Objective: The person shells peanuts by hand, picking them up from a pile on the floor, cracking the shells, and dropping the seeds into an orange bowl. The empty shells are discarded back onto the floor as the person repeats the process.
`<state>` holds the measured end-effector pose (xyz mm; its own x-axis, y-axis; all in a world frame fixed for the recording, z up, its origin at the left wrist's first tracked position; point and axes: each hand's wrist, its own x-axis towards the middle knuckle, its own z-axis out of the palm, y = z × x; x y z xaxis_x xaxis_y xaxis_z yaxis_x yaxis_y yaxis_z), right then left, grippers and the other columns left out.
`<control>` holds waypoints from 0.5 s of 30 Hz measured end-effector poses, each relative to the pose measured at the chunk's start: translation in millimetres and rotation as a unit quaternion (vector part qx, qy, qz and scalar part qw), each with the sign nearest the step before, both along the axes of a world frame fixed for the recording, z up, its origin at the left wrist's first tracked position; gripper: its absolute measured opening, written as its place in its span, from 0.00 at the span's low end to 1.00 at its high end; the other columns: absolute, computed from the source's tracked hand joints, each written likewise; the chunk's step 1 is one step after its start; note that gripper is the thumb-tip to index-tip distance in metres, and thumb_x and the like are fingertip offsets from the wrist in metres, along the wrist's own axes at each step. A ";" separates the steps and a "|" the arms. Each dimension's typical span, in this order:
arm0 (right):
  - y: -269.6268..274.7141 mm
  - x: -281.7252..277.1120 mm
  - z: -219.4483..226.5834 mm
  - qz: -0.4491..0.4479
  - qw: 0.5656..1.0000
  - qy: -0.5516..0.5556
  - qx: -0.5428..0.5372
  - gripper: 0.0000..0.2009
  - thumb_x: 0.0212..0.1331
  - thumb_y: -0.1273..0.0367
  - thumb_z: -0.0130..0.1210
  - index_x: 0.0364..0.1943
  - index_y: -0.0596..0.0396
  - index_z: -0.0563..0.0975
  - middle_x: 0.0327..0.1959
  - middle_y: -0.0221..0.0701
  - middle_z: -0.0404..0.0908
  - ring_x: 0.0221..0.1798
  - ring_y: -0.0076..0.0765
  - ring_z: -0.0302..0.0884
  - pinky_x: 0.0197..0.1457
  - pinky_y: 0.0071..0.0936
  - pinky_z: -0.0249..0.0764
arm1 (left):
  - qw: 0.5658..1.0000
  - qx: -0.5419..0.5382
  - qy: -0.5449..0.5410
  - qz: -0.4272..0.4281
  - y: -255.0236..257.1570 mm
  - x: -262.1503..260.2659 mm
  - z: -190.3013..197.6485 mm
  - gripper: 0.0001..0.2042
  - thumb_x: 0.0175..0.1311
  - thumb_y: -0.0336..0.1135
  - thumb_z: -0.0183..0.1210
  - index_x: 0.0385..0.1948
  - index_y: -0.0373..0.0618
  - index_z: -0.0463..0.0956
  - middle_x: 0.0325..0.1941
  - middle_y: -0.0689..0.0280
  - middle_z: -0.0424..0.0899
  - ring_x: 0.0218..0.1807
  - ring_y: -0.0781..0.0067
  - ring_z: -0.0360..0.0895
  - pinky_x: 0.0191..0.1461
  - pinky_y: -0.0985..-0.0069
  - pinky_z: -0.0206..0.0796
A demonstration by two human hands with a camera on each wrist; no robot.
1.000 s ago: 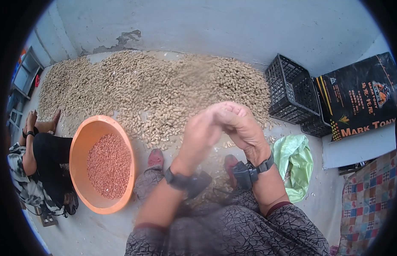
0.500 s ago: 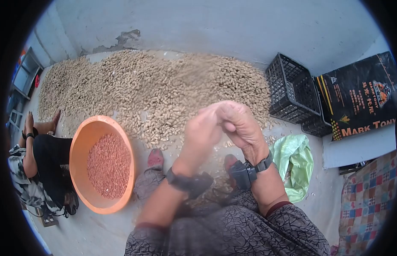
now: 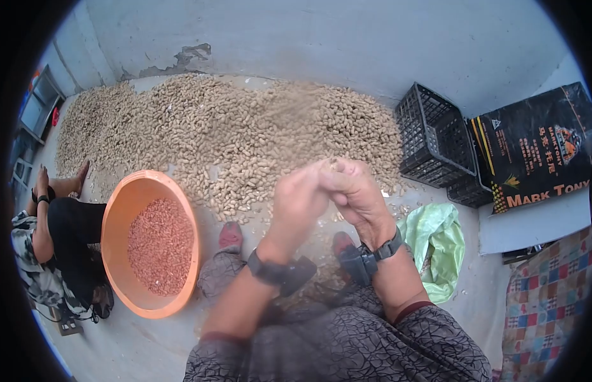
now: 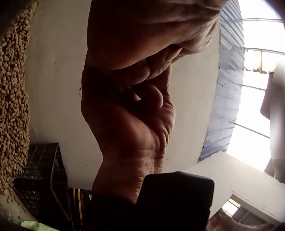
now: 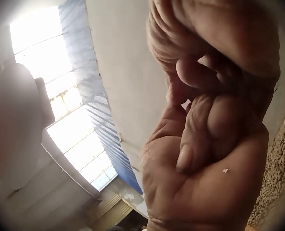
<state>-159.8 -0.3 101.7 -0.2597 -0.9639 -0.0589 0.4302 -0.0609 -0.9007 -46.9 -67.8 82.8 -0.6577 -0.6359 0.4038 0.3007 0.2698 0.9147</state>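
In the head view the left hand point(image 3: 297, 205), somewhat blurred, and the right hand point(image 3: 361, 198) meet in front of the body with curled fingers. Between their fingertips shows a small tan piece that looks like a peanut point(image 3: 334, 167); both appear to pinch it. Each wrist view shows curled fingers and thumbs close together, mostly hiding what lies between. A pale fleck point(image 5: 225, 171) sits on the skin of one palm. Beyond the hands spreads a heap of unshelled peanuts point(image 3: 245, 140). An orange basin point(image 3: 111, 235) to the left contains reddish kernels point(image 3: 161, 248).
Black crates point(image 3: 436, 140) stand at the right beside a dark printed sack point(image 3: 537, 146). A green bag point(image 3: 445, 254) lies near the right forearm. Another person point(image 3: 60, 235) sits at far left. The wearer's shoes point(image 3: 230, 236) are below the hands.
The hands stay together with small finger movements, and the tan piece now shows at the fingertips. The view has shifted slightly.
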 end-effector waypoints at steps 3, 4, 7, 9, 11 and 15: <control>-2.5 1.1 -2.8 -0.018 1.000 0.025 0.005 0.11 0.56 0.65 0.59 0.26 0.58 0.75 0.20 0.21 0.70 0.21 0.11 0.60 0.22 0.13 0.53 | 0.999 -0.032 0.000 0.016 -3.2 -1.5 -5.6 0.14 0.69 0.37 0.41 0.31 0.37 0.72 0.19 0.68 0.73 0.14 0.88 0.55 0.23 0.87 0.56; -3.1 0.2 -5.7 -0.017 1.000 0.025 0.003 0.11 0.56 0.65 0.59 0.26 0.58 0.75 0.20 0.21 0.70 0.21 0.11 0.60 0.22 0.13 0.53 | 0.998 0.053 0.021 -0.034 -3.3 0.2 1.8 0.14 0.69 0.37 0.41 0.31 0.37 0.72 0.19 0.68 0.72 0.16 0.88 0.57 0.24 0.86 0.57; -6.6 2.2 -7.4 -0.028 0.995 0.093 -0.001 0.11 0.56 0.64 0.59 0.26 0.57 0.76 0.19 0.22 0.70 0.21 0.12 0.61 0.22 0.13 0.56 | 0.964 0.238 0.063 -0.098 -6.3 -1.3 -1.0 0.13 0.69 0.36 0.42 0.33 0.37 0.71 0.21 0.69 0.72 0.18 0.87 0.62 0.24 0.86 0.58; -5.7 5.6 1.4 -0.063 0.988 0.138 -0.028 0.10 0.56 0.63 0.58 0.28 0.57 0.78 0.19 0.23 0.73 0.22 0.13 0.64 0.23 0.13 0.58 | 0.929 0.340 0.086 -0.115 -4.6 -6.0 -0.3 0.12 0.69 0.36 0.42 0.34 0.37 0.71 0.22 0.70 0.72 0.20 0.87 0.63 0.24 0.86 0.58; -3.8 4.1 7.2 -0.074 0.986 0.151 0.000 0.10 0.56 0.63 0.58 0.28 0.57 0.78 0.19 0.24 0.75 0.22 0.13 0.65 0.24 0.13 0.58 | 0.958 0.272 0.084 -0.014 -2.6 -9.7 6.9 0.11 0.69 0.33 0.41 0.37 0.37 0.72 0.23 0.71 0.72 0.23 0.87 0.65 0.25 0.87 0.58; -3.4 2.5 5.4 -0.091 0.977 0.191 0.040 0.10 0.55 0.64 0.58 0.27 0.58 0.79 0.19 0.25 0.78 0.21 0.14 0.67 0.23 0.12 0.59 | 0.986 0.164 0.007 0.036 1.1 -5.4 5.2 0.11 0.69 0.31 0.40 0.39 0.38 0.72 0.24 0.72 0.71 0.24 0.88 0.64 0.26 0.88 0.57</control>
<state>-157.2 -3.7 107.1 -0.4433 -0.8963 0.0025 0.0513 -0.0282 -0.9983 -52.3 -66.7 88.0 -0.6028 -0.7779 0.1773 0.3042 -0.0186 0.9524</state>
